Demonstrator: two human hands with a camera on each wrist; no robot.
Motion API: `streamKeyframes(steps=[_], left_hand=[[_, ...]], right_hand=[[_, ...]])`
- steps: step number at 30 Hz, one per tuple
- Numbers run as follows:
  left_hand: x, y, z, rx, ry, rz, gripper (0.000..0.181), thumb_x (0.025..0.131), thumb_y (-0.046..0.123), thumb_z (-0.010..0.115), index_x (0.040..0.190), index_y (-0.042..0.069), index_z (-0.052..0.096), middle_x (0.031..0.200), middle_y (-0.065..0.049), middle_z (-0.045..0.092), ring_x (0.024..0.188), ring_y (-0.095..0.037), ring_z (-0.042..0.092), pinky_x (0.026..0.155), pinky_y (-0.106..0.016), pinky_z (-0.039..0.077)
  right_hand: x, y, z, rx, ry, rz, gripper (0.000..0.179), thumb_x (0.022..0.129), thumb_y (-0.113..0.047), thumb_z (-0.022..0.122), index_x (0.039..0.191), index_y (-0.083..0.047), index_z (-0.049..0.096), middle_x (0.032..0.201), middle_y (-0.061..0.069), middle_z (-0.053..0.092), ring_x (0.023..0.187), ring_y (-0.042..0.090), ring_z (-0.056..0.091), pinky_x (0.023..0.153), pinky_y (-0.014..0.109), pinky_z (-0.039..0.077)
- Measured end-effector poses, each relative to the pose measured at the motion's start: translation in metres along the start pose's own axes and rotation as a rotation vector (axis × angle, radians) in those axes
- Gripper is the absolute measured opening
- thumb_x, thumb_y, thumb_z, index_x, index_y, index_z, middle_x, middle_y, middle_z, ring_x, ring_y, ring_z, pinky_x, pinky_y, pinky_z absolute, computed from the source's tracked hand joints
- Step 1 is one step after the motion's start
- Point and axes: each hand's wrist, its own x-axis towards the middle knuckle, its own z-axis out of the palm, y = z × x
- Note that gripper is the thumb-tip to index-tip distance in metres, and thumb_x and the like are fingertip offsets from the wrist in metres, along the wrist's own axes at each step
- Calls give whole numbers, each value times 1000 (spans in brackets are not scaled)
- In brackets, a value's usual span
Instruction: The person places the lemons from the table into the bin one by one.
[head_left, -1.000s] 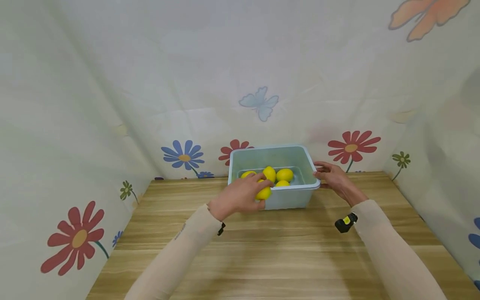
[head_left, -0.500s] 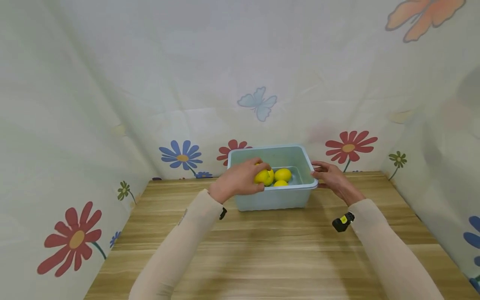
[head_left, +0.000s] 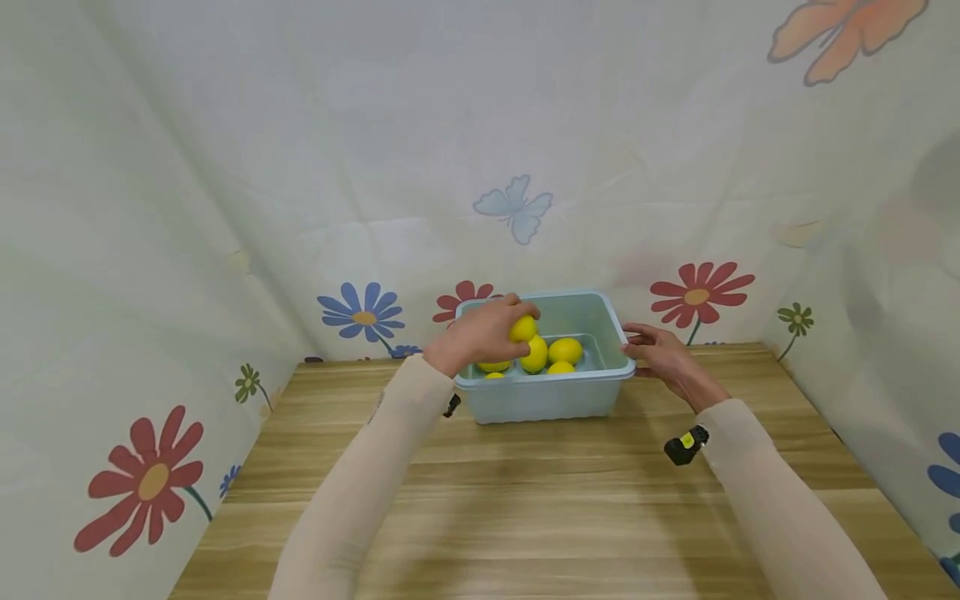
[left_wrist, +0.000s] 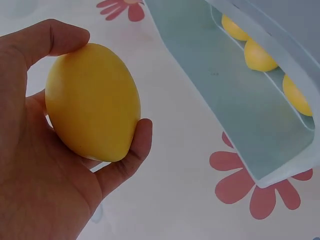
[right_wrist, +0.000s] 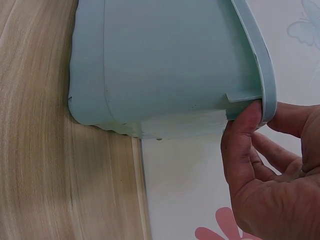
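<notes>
A yellow lemon (head_left: 522, 328) is gripped between the thumb and fingers of my left hand (head_left: 480, 335), over the left part of a light blue plastic bin (head_left: 547, 400). The left wrist view shows the lemon (left_wrist: 93, 102) whole, with the fingers and thumb around it. Several more lemons (head_left: 565, 351) lie on the bin's floor, some partly hidden by the left hand and the front wall. At the bin's right end my right hand (head_left: 663, 358) pinches the rim; in the right wrist view its thumb and fingers (right_wrist: 242, 145) clasp the rim's edge.
The bin stands on a wood-grain table (head_left: 555, 500), close to its back edge. Behind and at both sides hangs a pale curtain (head_left: 375, 167) printed with flowers and butterflies. A small black device (head_left: 686, 446) is strapped to the right wrist.
My left hand has carried the lemon from the bin's front rim up and back over its inside. The right hand has kept its place on the rim.
</notes>
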Motion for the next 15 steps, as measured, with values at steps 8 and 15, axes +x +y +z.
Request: streamKeyframes(steps=[8, 15], left_hand=[[17, -13, -3, -29, -34, -57, 50, 89, 36, 63, 137, 27, 53, 134, -1, 53, 105, -19, 55, 95, -37, 53], [30, -25, -2, -50, -65, -71, 49, 88, 34, 61, 136, 25, 53, 126, 0, 56, 103, -20, 51, 86, -34, 51]], right_hand=[[0, -1, 0, 6, 3, 5, 60, 101, -21, 52, 156, -17, 28, 149, 21, 39, 129, 38, 47, 107, 51, 44], [0, 0, 0, 3, -4, -1, 60, 101, -20, 52, 156, -15, 27, 148, 22, 39, 128, 38, 48, 105, 49, 47]])
